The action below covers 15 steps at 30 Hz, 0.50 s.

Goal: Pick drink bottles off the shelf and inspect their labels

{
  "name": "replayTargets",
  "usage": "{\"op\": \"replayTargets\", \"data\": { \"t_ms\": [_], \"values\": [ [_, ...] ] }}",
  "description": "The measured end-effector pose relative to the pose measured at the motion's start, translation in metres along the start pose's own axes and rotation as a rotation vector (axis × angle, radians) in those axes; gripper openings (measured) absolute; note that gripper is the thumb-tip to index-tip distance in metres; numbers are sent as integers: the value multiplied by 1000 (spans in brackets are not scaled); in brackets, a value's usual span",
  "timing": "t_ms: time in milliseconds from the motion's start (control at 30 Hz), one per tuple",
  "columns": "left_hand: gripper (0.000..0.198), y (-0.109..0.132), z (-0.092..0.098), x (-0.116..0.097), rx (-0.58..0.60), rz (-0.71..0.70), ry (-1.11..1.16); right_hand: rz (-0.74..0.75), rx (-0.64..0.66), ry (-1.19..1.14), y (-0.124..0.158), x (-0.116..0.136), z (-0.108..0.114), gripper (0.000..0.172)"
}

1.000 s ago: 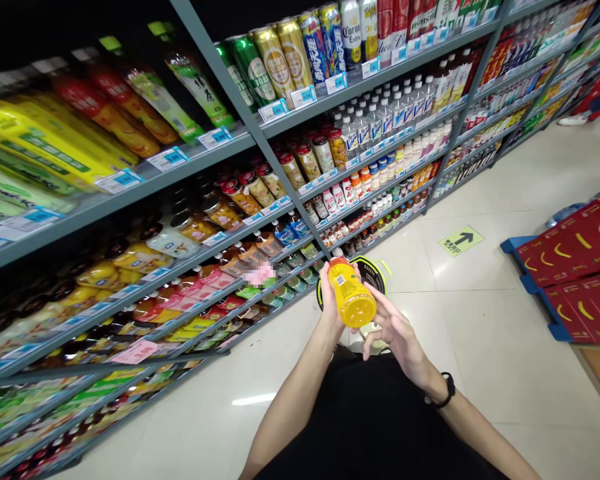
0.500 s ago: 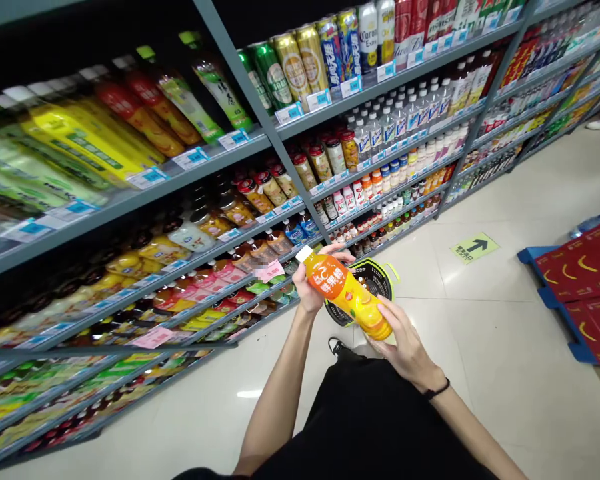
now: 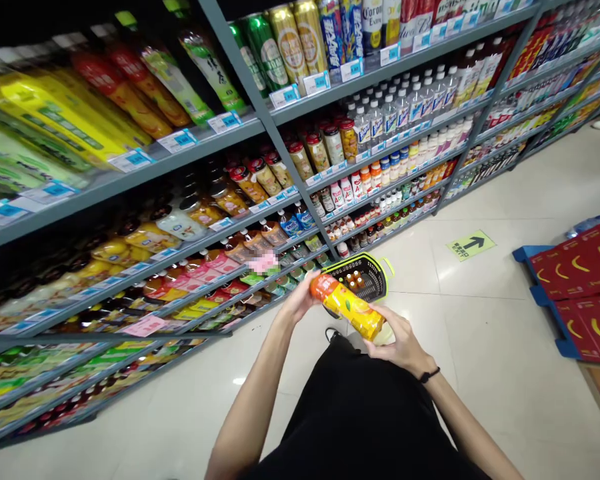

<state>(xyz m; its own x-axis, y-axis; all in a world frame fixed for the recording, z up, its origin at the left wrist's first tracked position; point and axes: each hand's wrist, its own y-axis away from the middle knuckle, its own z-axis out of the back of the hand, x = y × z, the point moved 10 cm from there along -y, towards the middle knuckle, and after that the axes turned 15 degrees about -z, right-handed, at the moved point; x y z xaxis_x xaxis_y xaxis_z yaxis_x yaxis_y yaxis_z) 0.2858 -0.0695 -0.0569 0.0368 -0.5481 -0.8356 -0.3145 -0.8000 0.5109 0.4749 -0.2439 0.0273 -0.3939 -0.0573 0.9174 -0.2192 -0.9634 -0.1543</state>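
A juice bottle (image 3: 349,305) with an orange and yellow label lies tilted between my two hands, in front of my body. My left hand (image 3: 303,299) is closed around its neck end, and the cap is hidden by the fingers. At the bottle's base, my right hand (image 3: 397,340) grips it between thumb and fingers; a dark band circles that wrist. Just beyond the bottle, a black shopping basket (image 3: 375,270) with a lime-green rim stands on the floor. Several small brown bottles (image 3: 355,280) are inside it.
Shelves (image 3: 200,150) of drinks run along the left and across the front. To the right, red cartons (image 3: 580,277) sit on a blue pallet (image 3: 535,257). A green exit arrow sign (image 3: 471,245) is on the tiled floor (image 3: 490,333). My shoe (image 3: 333,333) is near the basket.
The bottle has been turned, so a different side of its label faces up. My left hand has shifted over the cap end. More of the basket's inside shows.
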Motion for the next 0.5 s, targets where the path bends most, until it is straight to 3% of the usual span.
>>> {"op": "replayTargets", "data": {
  "t_ms": [133, 233, 333, 433, 500],
  "values": [
    [30, 13, 32, 86, -26, 279, -54, -463, 165, -250, 18, -86, -35, 61],
    [27, 8, 48, 122, -89, 301, -116, -815, 233, -424, 45, -153, -70, 66],
    [27, -18, 55, 150, -134, 277, -213, -1002, 248, -197, 70, -207, -86, 70],
    [30, -55, 63, 184, -238, 277, -380, -1063, 250, 152, 97, -247, -84, 67],
    [33, -83, 71, 210, -325, 289, -502, -1144, 216, 213, 126, -269, -79, 61]
  ]
}}
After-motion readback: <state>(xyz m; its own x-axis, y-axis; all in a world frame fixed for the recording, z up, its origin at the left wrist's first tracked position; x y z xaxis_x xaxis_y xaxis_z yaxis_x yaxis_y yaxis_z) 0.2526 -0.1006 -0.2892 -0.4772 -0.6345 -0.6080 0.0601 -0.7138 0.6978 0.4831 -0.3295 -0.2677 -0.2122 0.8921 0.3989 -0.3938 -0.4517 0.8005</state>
